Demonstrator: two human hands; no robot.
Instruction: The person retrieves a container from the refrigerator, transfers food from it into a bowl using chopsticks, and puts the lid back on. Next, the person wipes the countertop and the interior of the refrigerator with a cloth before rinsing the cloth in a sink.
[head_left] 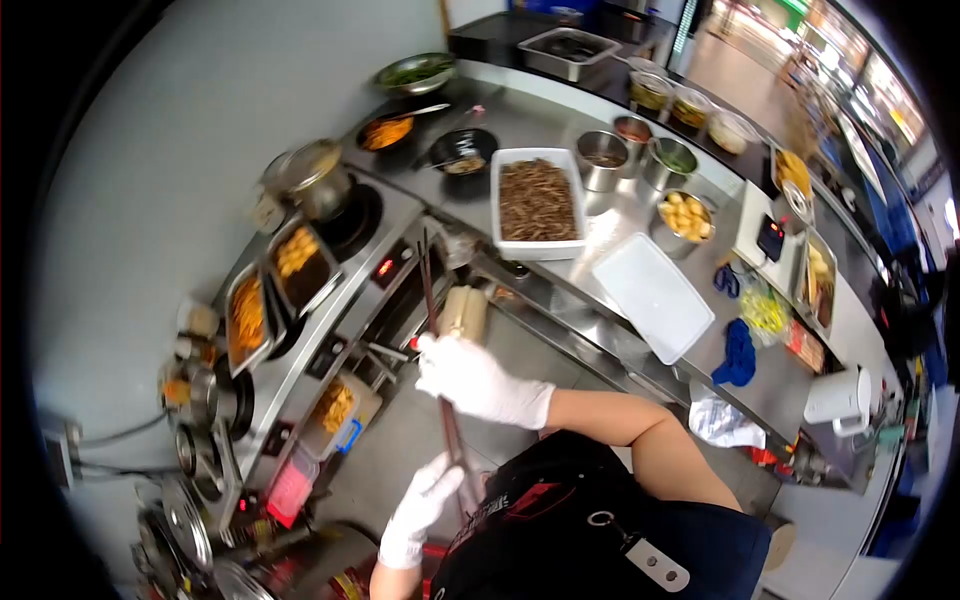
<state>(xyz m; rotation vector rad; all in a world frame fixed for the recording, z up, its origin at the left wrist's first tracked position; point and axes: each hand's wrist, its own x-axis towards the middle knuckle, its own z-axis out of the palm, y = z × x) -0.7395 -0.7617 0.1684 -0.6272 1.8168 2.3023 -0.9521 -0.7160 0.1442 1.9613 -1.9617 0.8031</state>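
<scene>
Both my hands wear white gloves. My right hand (470, 382) is closed around a pair of long dark chopsticks (429, 290), whose thin ends point up and away from me. A small red spot shows by its fingers; I cannot make out what it is. Lower down, my left hand (420, 508) is closed on the thicker end of the same chopsticks, close to my black apron (560, 500). Ahead on the steel counter stands a white tub (540, 247) full of brown strips, and a white lid (655, 298) lies to its right.
At left runs a row of cookers with a lidded pot (315, 180) and trays of orange strips (247, 315) and yellow chunks (297, 252). Metal pots, one holding pale chunks (684, 215), and a blue cloth (737, 353) are on the right counter. A drawer-like bin (345, 410) sits below.
</scene>
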